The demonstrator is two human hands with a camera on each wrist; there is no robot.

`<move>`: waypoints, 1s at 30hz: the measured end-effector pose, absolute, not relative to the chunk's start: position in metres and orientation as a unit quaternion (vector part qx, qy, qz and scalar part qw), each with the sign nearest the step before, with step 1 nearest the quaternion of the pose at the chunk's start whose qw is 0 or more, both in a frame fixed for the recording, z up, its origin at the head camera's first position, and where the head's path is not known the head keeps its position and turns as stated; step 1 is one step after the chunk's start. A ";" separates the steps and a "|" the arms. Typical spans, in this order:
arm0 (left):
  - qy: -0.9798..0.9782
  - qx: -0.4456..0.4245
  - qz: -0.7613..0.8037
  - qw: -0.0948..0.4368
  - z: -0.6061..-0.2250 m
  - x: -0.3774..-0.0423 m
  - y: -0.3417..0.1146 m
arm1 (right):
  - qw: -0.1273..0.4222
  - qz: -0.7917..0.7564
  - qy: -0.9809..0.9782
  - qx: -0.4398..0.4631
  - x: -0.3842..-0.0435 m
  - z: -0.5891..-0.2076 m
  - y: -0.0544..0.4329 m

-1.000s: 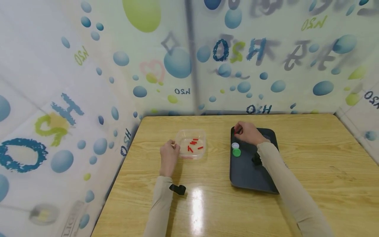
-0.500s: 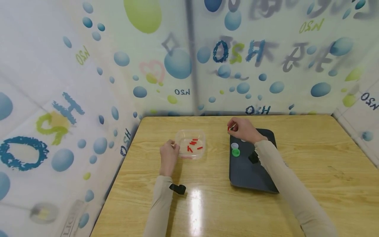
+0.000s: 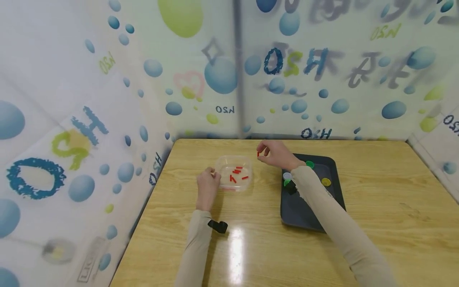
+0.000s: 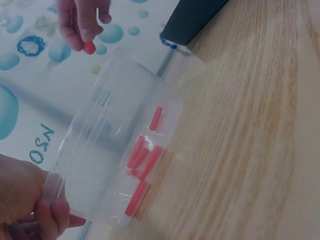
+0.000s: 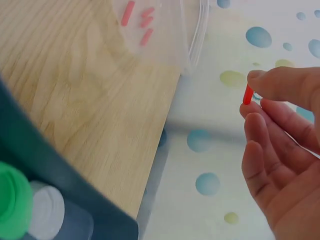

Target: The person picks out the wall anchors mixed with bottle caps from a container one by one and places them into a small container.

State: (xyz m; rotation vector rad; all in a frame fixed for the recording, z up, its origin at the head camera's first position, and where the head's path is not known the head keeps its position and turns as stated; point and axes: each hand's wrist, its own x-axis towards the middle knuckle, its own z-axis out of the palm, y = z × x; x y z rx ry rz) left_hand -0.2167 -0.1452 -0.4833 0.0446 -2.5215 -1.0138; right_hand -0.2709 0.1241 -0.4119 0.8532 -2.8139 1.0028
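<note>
A clear plastic container [image 3: 222,160] stands on the table with several short red sticks [image 3: 245,177] lying on its bottom. My left hand [image 3: 208,187] pinches the container's rim at its left side, thumb and fingers on the edge in the left wrist view. Between the thumb and fingertip of my right hand [image 3: 276,154] is one small red stick [image 5: 248,94], held upright in the air just right of the container. The right forearm reaches across a dark tray [image 3: 297,217].
On the tray lie a white cap [image 3: 287,176], a green cap [image 5: 11,200] beside it, another green piece [image 3: 310,164] and a yellow disc [image 3: 326,182]. The right sleeve hides part of the tray. A patterned wall curtain [image 3: 222,119] rises behind the wooden table [image 3: 251,239].
My right hand has moved left from the tray's far left corner toward the container, carrying the red stick. The left hand has stayed at the container's rim.
</note>
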 end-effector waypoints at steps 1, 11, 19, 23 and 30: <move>-0.907 0.015 -0.364 0.211 -0.483 -0.217 -0.144 | 0.019 0.321 -0.906 0.276 -0.271 -0.412 0.123; -0.910 0.021 -0.362 0.199 -0.484 -0.219 -0.137 | -0.003 0.317 -0.910 0.266 -0.273 -0.418 0.118; -0.908 0.015 -0.366 0.206 -0.483 -0.218 -0.131 | -0.015 0.320 -0.907 0.272 -0.272 -0.423 0.114; -0.907 0.016 -0.367 0.206 -0.483 -0.218 -0.129 | -0.014 0.324 -0.904 0.279 -0.273 -0.428 0.111; -0.908 0.024 -0.367 0.199 -0.484 -0.217 -0.129 | -0.022 0.326 -0.896 0.300 -0.273 -0.433 0.102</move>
